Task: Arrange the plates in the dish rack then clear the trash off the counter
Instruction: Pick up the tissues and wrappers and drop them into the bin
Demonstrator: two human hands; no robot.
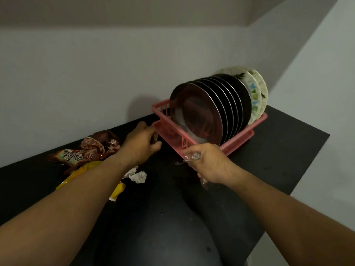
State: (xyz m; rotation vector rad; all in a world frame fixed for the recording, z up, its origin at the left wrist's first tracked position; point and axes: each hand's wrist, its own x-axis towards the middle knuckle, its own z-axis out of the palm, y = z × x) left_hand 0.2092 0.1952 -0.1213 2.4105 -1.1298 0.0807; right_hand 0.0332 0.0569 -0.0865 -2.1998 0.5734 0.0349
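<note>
While clearing trash off a black counter point(288, 143), reaches forward with the left hand point(141, 145), fingers curled and pinching a small brown scrap point(155, 138) just beside the near corner of a pink plastic dish rack point(258, 120). Grips in the right hand point(210, 164) a wad of clear plastic film point(192, 156), crinkled and glinting, close against the rack's front edge. Racked upright on edge behind both hands: a tight row of round steel plates point(201, 114), glossy and dark with reflections, backed by pale patterned plates point(257, 89) with scalloped rims. Still lying on the counter to the left, partly under the forearm: a red printed snack wrapper point(76, 155), a yellow wrapper point(117, 190), a lump of white crumpled tissue point(138, 176) and, farther back, brown wrappers point(101, 139) too dim to read. Judged feather-light and limp, all of it: foil and film slick on the flat faces, springy once crushed, likely to unfold or slide out of a loose hold. Best taken at a creased fold or bunched edge, then balled tight in the fist. Tissue soft, easily torn, fit for a plain pinch.
</note>
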